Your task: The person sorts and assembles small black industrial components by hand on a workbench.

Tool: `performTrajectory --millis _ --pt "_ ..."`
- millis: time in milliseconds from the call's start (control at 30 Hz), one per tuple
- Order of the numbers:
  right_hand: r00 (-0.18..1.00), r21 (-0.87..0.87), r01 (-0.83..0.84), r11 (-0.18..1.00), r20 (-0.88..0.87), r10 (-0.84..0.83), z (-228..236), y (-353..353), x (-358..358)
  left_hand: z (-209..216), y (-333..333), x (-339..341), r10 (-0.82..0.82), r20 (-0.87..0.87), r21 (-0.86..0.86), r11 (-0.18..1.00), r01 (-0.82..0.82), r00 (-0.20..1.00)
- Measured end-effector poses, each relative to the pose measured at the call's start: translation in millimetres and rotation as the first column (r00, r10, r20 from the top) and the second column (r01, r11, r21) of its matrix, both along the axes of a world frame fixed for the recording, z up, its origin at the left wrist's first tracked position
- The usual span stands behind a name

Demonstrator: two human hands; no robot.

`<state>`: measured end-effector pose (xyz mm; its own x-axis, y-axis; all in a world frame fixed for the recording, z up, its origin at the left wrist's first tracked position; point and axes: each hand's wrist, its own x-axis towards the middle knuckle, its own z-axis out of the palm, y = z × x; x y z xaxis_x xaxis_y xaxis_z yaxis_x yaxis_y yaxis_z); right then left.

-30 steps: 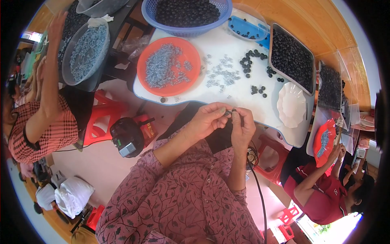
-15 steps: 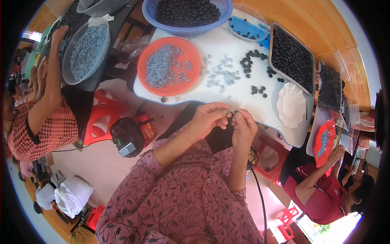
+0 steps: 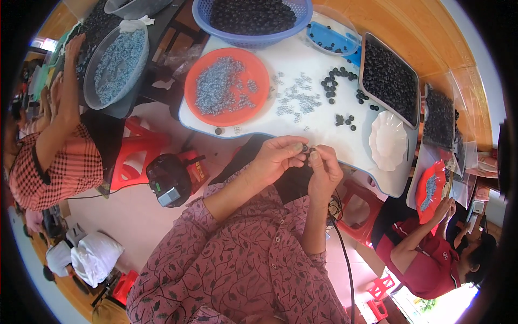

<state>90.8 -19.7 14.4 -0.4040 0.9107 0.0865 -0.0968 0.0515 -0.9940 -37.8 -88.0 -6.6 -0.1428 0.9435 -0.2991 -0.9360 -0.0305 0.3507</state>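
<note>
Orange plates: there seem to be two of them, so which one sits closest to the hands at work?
The large round orange plate heaped with small silvery pieces, just beyond the left hand. The other orange plate lies far right, by another person.

We see a white table (image 3: 324,121) with a rounded edge, on a pale pinkish floor (image 3: 127,216). Orange-brown wood planking (image 3: 426,38) runs along the upper right. Red plastic stools (image 3: 135,156) stand beside and under the table, a smaller one (image 3: 380,285) at lower right. Bright daylight, greenery visible at the lower right edge (image 3: 429,305). A black cable (image 3: 345,259) trails over the floor.
</note>
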Motion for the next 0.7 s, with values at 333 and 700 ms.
performTrajectory --millis 333,700 --pt "0.998 0.129 0.007 0.992 0.060 -0.015 12 -4 -6 7 1 5 0.054 -0.077 -0.038 0.998 -0.057 0.996" --pt "0.997 0.079 0.019 0.997 0.067 -0.024 12 -4 -7 4 1 7 0.065 -0.165 0.023 0.998 -0.062 0.984"
